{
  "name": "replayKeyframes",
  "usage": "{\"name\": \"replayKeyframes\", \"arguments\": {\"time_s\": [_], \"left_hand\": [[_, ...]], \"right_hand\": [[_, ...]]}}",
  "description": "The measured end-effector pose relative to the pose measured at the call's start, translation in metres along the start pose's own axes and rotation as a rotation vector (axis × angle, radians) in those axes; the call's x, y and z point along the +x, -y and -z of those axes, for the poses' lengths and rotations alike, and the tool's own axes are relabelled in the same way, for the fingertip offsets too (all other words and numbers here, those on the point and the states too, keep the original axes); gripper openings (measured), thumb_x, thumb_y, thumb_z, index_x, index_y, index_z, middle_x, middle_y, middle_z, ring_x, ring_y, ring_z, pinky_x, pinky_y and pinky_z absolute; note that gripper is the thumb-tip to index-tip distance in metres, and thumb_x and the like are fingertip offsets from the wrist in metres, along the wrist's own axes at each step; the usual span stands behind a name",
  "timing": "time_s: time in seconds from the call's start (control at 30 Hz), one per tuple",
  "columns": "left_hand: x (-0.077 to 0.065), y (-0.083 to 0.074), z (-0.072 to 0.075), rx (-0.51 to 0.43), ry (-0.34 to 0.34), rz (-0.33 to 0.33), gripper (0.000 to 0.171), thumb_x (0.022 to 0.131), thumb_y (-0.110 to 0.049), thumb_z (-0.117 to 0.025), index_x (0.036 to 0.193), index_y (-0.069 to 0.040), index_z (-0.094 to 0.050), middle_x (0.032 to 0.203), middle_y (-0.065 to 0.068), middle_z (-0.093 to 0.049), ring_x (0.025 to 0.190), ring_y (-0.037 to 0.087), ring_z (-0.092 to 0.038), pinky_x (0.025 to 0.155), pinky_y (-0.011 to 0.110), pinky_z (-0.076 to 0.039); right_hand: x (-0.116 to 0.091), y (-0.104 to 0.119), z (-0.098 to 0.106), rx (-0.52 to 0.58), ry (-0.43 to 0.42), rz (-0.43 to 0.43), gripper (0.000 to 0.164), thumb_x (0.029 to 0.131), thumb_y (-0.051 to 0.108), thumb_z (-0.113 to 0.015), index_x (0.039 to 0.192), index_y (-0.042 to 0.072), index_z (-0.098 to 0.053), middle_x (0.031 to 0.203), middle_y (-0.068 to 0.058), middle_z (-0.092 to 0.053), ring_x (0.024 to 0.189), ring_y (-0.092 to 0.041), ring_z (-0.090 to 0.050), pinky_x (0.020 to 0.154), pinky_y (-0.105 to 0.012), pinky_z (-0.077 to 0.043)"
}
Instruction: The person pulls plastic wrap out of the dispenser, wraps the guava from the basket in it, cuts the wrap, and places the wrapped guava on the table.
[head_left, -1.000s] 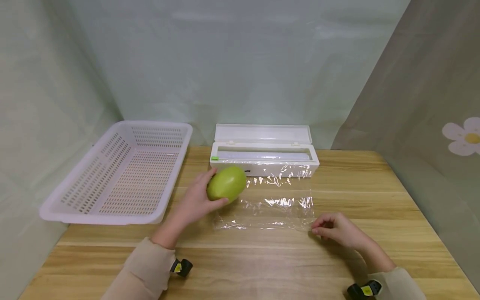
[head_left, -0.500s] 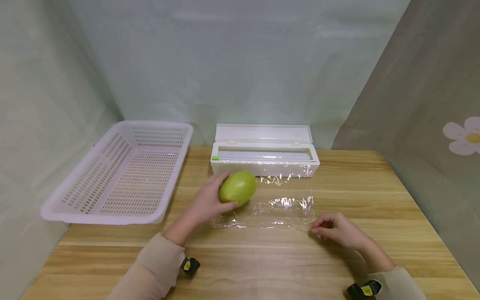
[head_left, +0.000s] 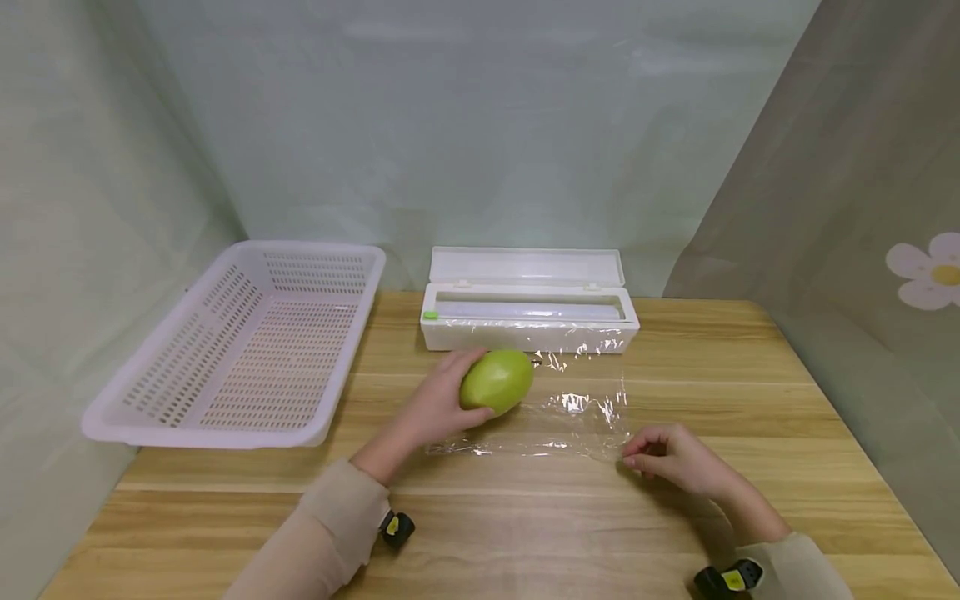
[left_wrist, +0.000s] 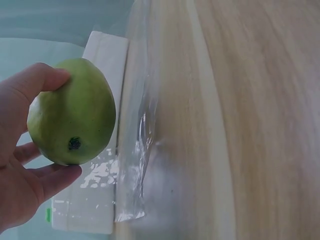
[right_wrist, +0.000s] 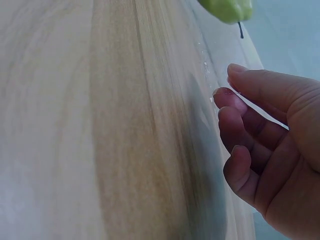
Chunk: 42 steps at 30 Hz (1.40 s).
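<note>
My left hand grips a green pear from its left side, thumb and fingers around it. In the left wrist view the pear's dark blossom end faces the camera. A sheet of clear plastic wrap stretches from the white dispenser box towards me, and the pear is over its left part. At the sheet's near right corner, my right hand pinches the film between thumb and fingers. The film is barely visible in the right wrist view, where the pear's thin stem shows at the top.
A white perforated basket stands on the left of the wooden table. The dispenser's lid is raised at the back, with the wrap roll inside and a green slider at its left end. Grey curtains surround the table.
My left hand has carried the pear to the right and slightly towards me, over the plastic wrap. My right hand has stayed at the sheet's corner.
</note>
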<state>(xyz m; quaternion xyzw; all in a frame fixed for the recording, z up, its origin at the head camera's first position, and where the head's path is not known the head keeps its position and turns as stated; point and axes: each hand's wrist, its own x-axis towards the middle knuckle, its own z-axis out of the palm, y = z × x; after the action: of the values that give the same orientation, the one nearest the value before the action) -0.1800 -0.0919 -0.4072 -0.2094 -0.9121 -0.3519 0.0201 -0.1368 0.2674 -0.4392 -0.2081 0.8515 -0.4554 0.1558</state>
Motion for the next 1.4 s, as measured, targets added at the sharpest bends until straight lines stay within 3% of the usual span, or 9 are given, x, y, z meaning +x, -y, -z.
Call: {"name": "replayKeyframes", "arguments": {"time_s": [0.37, 0.73, 1.27, 1.4], "left_hand": [[0.009, -0.007, -0.012, -0.026, 0.040, -0.085, 0.081, 0.069, -0.028, -0.075, 0.137, -0.015, -0.034, 0.134, 0.004, -0.039, 0.117, 0.023, -0.044, 0.095, 0.045, -0.038], [0.014, -0.012, -0.022, 0.022, 0.109, -0.119, 0.077, 0.071, -0.027, -0.074, 0.137, -0.025, -0.034, 0.136, -0.002, -0.036, 0.120, 0.019, -0.041, 0.098, 0.041, -0.036], [0.017, -0.014, -0.033, 0.006, 0.163, -0.191, 0.075, 0.072, -0.023, -0.073, 0.137, -0.021, -0.034, 0.140, 0.000, -0.032, 0.125, 0.022, -0.036, 0.101, 0.045, -0.032], [0.018, -0.017, -0.033, 0.013, 0.175, -0.182, 0.077, 0.072, -0.022, -0.073, 0.138, -0.023, -0.033, 0.143, -0.001, -0.028, 0.127, 0.023, -0.034, 0.101, 0.046, -0.031]], "right_hand": [[0.000, 0.001, -0.001, 0.019, 0.010, -0.001, 0.014, 0.082, 0.016, -0.064, 0.088, 0.004, -0.065, 0.076, -0.009, -0.063, 0.061, -0.013, -0.057, 0.053, -0.027, -0.049], [0.001, 0.004, 0.000, 0.019, 0.020, -0.004, 0.016, 0.081, 0.018, -0.064, 0.088, 0.005, -0.066, 0.077, -0.008, -0.064, 0.062, -0.013, -0.057, 0.054, -0.027, -0.049], [0.000, 0.003, -0.002, 0.042, 0.016, -0.023, 0.015, 0.081, 0.017, -0.065, 0.088, 0.004, -0.065, 0.080, -0.009, -0.064, 0.063, -0.011, -0.057, 0.055, -0.027, -0.050], [0.000, 0.002, -0.002, 0.038, 0.013, -0.013, 0.014, 0.081, 0.017, -0.065, 0.088, 0.005, -0.065, 0.080, -0.008, -0.064, 0.063, -0.012, -0.057, 0.056, -0.027, -0.050]]}}
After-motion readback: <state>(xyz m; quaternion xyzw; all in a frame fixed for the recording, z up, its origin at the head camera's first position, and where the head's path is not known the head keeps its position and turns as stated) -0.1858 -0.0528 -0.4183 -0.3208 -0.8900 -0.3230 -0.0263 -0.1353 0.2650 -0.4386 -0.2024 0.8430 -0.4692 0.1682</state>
